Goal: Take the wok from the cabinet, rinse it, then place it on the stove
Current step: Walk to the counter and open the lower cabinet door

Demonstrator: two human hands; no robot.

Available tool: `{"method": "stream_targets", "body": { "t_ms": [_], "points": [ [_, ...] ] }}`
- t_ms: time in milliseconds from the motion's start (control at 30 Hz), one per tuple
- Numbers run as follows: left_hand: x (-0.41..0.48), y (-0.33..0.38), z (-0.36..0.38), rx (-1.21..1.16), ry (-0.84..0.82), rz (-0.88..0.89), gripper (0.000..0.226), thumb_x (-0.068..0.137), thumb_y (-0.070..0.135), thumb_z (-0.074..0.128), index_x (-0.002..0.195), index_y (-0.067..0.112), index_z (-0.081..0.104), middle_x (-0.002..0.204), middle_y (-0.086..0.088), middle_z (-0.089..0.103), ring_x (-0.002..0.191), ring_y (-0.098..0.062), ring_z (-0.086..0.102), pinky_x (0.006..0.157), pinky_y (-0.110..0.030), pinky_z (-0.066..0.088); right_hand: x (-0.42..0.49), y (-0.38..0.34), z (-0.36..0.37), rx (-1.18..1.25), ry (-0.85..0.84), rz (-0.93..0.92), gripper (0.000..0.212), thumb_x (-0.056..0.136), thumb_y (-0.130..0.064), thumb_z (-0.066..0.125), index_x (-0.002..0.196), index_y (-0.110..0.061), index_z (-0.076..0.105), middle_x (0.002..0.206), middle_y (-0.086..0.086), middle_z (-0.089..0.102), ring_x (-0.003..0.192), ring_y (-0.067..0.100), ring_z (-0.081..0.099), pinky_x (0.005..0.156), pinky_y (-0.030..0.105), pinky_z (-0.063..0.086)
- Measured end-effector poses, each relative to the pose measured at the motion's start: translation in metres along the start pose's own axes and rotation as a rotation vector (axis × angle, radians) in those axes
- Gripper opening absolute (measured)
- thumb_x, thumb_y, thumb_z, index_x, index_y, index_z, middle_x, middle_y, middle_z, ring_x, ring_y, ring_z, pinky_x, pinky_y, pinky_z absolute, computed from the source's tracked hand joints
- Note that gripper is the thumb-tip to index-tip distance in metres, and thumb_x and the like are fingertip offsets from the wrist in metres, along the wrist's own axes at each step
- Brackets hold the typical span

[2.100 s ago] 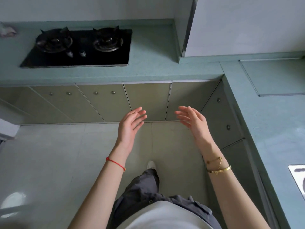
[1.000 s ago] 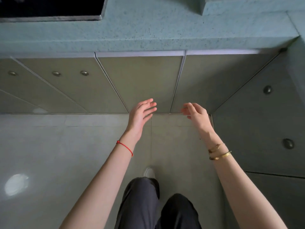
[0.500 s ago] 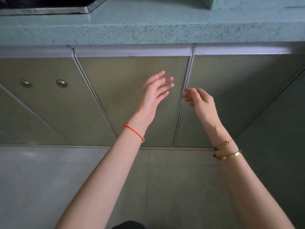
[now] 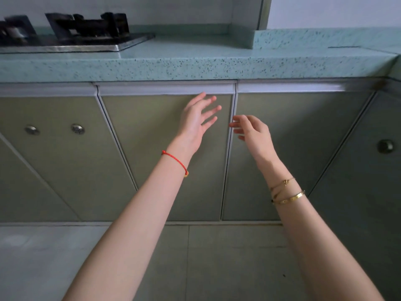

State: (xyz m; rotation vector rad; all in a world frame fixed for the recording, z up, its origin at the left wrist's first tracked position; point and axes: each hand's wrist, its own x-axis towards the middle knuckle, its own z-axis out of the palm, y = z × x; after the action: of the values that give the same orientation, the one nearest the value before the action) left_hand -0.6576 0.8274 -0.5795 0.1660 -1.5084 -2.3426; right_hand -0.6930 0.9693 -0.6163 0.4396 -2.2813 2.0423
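Reaching: my left hand (image 4: 196,121), fingers spread and empty, near the shut cabinet door (image 4: 165,153); right hand (image 4: 252,132) loosely curled, empty, beside its seam. Stove (image 4: 71,38) on desk (image 4: 195,64) above left.

Two bare hands are raised, the left hand (image 4: 196,121) and the right hand (image 4: 252,131), both with fingers spread and nothing in them. One thin red string bracelet (image 4: 175,161) circles the left wrist; two gold bracelets (image 4: 286,191) circle the right. Five olive-green flat cabinet doors (image 4: 167,153) show under one speckled pale-green stone countertop (image 4: 195,66). Three round metal knobs (image 4: 77,128) are visible. One black glass gas stove (image 4: 65,40) carries two black iron pan supports (image 4: 86,23)
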Motion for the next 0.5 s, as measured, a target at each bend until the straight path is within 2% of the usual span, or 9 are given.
{"method": "stream_targets", "body": {
  "t_ms": [200, 367, 500],
  "points": [
    [0.008, 0.014, 0.008, -0.045, 0.006, -0.002, 0.052, 0.094, 0.011, 0.054, 0.143, 0.013, 0.04, 0.134, -0.003, 0.06, 0.104, -0.02, 0.066, 0.098, -0.037, 0.049, 0.011, -0.022, -0.004, -0.032, 0.022, -0.051, 0.024, 0.098, -0.032, 0.047, 0.103, -0.022, 0.069, 0.094, -0.009, 0.073, 0.092, 0.013, 0.067, 0.103, 0.046, 0.049],
    [0.013, 0.017, 0.011, -0.068, 0.001, -0.017, 0.05, 0.096, 0.009, 0.05, 0.144, 0.013, 0.038, 0.139, -0.003, 0.057, 0.109, -0.021, 0.064, 0.1, -0.038, 0.048, 0.017, -0.032, -0.006, -0.076, 0.035, -0.06, 0.03, 0.099, -0.033, 0.048, 0.111, -0.016, 0.069, 0.101, -0.007, 0.072, 0.106, 0.02, 0.066, 0.104, 0.049, 0.048],
    [0.014, 0.016, 0.012, -0.101, -0.01, -0.023, 0.046, 0.096, 0.004, 0.042, 0.142, 0.013, 0.042, 0.139, -0.002, 0.057, 0.11, -0.021, 0.064, 0.1, -0.038, 0.048, 0.02, -0.035, -0.007, -0.09, 0.03, -0.061, 0.029, 0.101, -0.033, 0.045, 0.113, -0.018, 0.067, 0.105, -0.007, 0.071, 0.109, 0.022, 0.065, 0.105, 0.049, 0.048]
  ]
}}
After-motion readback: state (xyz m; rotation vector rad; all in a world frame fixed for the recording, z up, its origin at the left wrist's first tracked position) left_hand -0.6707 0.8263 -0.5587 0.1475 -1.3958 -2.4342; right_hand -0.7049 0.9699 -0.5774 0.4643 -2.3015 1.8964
